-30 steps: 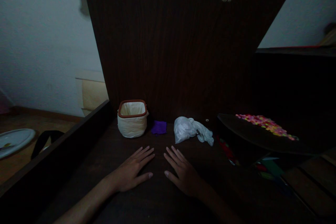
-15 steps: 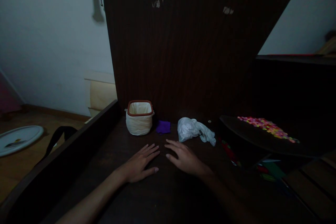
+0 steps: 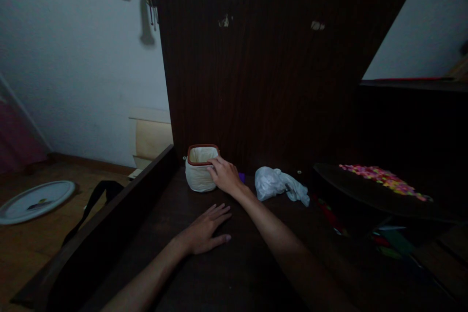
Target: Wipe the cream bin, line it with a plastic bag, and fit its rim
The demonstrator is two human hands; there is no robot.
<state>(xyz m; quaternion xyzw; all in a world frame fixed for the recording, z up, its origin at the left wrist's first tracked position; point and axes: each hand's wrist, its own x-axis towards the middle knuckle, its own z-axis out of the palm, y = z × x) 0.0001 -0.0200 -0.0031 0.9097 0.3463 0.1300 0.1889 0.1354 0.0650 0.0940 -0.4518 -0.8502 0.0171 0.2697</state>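
While the left hand [image 3: 208, 231] rests palm down on the dark wooden surface [image 3: 237, 263], fingers spread wide, I see on my head view the right hand [image 3: 226, 175] between 12 and 1 o'clock from it. Straight up at 12 o'clock from the left hand, the white basket [image 3: 199, 179] stands upright. The right fingers curl at its brown rim [image 3: 197, 164], around 4 o'clock; whether they grip it, I cannot tell. At the right hand's 3 o'clock, I make out a partly hidden purple cloth [image 3: 242, 177], then a white bag [image 3: 268, 183].
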